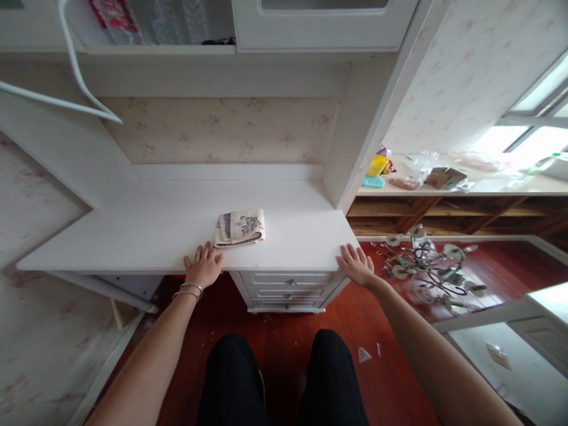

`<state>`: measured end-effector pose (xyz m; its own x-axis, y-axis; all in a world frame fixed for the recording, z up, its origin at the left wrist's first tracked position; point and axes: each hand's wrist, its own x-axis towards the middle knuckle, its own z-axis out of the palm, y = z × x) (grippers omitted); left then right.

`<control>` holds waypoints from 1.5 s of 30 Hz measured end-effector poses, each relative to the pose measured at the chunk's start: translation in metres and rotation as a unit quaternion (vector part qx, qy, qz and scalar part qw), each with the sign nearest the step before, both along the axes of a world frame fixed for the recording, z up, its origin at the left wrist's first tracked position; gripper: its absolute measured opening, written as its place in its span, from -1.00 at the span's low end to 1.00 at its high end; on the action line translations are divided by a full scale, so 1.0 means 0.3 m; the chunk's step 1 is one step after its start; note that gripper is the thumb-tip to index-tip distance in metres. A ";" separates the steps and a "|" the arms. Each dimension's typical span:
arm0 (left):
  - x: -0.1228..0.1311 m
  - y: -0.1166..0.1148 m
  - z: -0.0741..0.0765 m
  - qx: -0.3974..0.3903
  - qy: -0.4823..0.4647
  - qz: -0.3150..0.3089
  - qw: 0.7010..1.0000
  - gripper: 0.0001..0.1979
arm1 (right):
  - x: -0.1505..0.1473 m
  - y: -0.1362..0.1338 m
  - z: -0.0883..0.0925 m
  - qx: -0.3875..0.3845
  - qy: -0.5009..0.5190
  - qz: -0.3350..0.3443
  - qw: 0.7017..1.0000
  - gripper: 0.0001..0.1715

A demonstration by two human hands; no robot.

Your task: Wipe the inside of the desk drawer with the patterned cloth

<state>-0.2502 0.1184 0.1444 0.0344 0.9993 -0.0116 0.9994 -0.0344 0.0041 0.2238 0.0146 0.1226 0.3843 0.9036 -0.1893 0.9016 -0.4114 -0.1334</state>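
A white desk (146,231) spans the middle of the view. On it lies a folded cream cloth (240,227) with a dark printed pattern. My left hand (204,264) rests flat on the desk's front edge, just left of the cloth and close to its lower corner, with fingers spread. Bracelets circle that wrist. At the desk's front right corner, my right hand (355,264) lies with fingers extended over the edge. Neither hand holds anything.
Drawers (290,287) sit under the desk's right part. A fallen chandelier (430,260) lies on the red floor at right, below a low shelf unit (465,192) bearing plastic bags and a box. An upper cabinet (319,26) and a white cable (75,65) hang overhead.
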 end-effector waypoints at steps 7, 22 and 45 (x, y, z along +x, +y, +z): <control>-0.005 0.004 -0.012 0.004 -0.021 -0.003 1.000 -0.35 | -0.005 -0.001 0.008 -0.004 -0.005 -0.006 1.000 -0.24; -0.007 0.005 -0.010 0.004 -0.012 -0.003 1.000 -0.34 | -0.012 -0.003 0.019 -0.008 -0.007 -0.006 1.000 -0.24; -0.001 -0.003 0.001 0.006 -0.031 -0.004 1.000 -0.36 | 0.014 0.007 -0.021 0.002 -0.010 -0.002 1.000 -0.23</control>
